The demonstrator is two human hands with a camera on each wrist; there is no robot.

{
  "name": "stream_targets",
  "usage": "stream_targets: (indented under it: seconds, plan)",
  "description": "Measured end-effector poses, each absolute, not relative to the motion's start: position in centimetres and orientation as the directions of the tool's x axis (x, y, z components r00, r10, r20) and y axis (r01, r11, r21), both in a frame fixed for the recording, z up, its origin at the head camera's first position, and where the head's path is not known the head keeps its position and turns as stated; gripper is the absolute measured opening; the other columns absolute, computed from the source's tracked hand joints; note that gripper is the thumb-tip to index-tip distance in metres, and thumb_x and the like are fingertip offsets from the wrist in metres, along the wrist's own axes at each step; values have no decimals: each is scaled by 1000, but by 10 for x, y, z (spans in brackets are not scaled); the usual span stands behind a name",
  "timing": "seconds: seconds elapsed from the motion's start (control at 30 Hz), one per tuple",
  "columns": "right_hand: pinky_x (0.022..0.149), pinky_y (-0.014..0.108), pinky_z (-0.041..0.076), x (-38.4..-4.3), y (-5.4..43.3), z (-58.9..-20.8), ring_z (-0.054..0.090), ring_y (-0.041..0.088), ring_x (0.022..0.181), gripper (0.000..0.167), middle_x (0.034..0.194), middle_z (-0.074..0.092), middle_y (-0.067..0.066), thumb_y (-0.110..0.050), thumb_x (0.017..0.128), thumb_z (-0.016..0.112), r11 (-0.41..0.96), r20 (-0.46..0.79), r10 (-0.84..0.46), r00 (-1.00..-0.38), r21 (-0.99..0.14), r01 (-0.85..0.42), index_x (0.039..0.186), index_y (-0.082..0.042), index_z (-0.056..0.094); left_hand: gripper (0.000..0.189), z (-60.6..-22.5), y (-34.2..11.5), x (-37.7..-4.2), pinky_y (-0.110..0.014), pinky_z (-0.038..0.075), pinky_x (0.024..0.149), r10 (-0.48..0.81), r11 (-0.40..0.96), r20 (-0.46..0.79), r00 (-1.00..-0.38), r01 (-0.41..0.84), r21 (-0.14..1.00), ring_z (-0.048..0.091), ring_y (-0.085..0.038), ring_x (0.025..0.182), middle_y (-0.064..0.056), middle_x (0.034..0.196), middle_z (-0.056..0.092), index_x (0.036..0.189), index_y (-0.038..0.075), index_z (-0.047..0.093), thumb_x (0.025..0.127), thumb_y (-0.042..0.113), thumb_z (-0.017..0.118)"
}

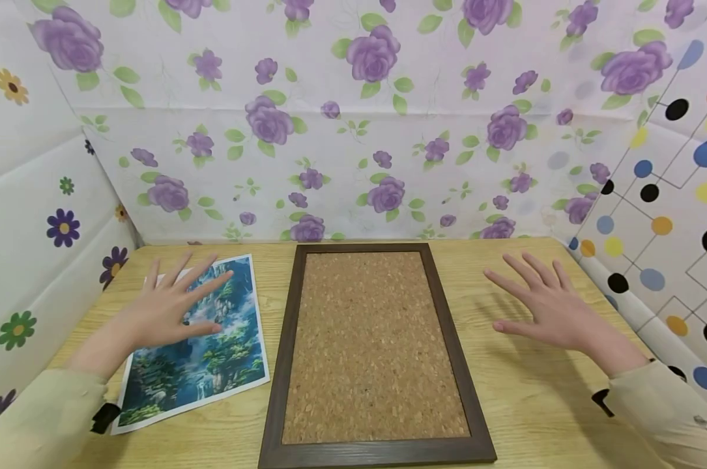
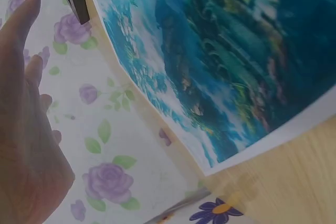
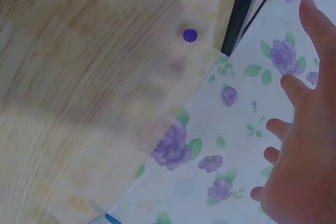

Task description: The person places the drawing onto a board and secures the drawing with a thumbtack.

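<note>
A cork board point(image 1: 373, 345) in a dark brown frame point(image 1: 455, 326) lies flat on the wooden table, between the two hands. To its left, a printed landscape picture point(image 1: 236, 352) with blue-green cliffs and trees lies slightly askew. My left hand point(image 1: 168, 309) is spread over this picture, covering part of its upper left, and holds nothing. In the left wrist view, a corner of the print point(image 2: 210, 77) shows beside the hand point(image 2: 31, 129). My right hand point(image 1: 549, 309) hovers with fingers spread above the table, right of the frame, and is also without any object.
The light wooden table point(image 1: 529, 417) reaches back to a wall cover point(image 1: 341, 150) with purple flowers. Patterned side covers stand at the left point(image 1: 30, 260) and right point(image 1: 658, 260). In the right wrist view, a small round violet-blue spot point(image 3: 190, 35) shows over the table.
</note>
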State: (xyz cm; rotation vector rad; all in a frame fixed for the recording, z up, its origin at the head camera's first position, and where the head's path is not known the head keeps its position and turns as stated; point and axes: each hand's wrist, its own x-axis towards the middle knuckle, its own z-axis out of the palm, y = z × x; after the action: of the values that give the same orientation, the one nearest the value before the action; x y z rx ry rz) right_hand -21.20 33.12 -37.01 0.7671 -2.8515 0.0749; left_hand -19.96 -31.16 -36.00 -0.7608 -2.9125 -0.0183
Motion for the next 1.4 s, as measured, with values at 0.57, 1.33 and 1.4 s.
stream_targets:
  seconds: [0.57, 1.33, 1.4]
  plan:
    - [121, 63, -2, -213, 340, -379, 16, 40, 152, 83, 165, 20, 10, -53, 86, 71, 852, 264, -498, -826, -25, -522, 156, -34, 31, 95, -368, -339, -184, -83, 11, 105, 395, 910, 120, -911, 406, 88, 10, -59, 146, -15, 167, 5, 160, 33, 14, 86, 56, 69]
    - [111, 68, 18, -219, 349, -395, 25, 42, 145, 82, 163, 27, 9, -51, 83, 74, 839, 294, -506, -811, -49, -542, 153, -33, 37, 108, -379, -366, -169, -84, 26, 93, 275, 944, 57, -960, 281, 175, 26, -66, 133, -33, 160, 12, 161, 25, 2, 84, 54, 72]
    - [111, 68, 18, -219, 349, -396, 26, 43, 145, 82, 163, 27, 9, -51, 82, 75, 839, 293, -505, -812, -54, -541, 153, -33, 38, 111, -381, -368, -169, -84, 26, 93, 266, 944, 49, -963, 271, 190, 27, -67, 131, -36, 158, 14, 161, 23, 0, 84, 54, 72]
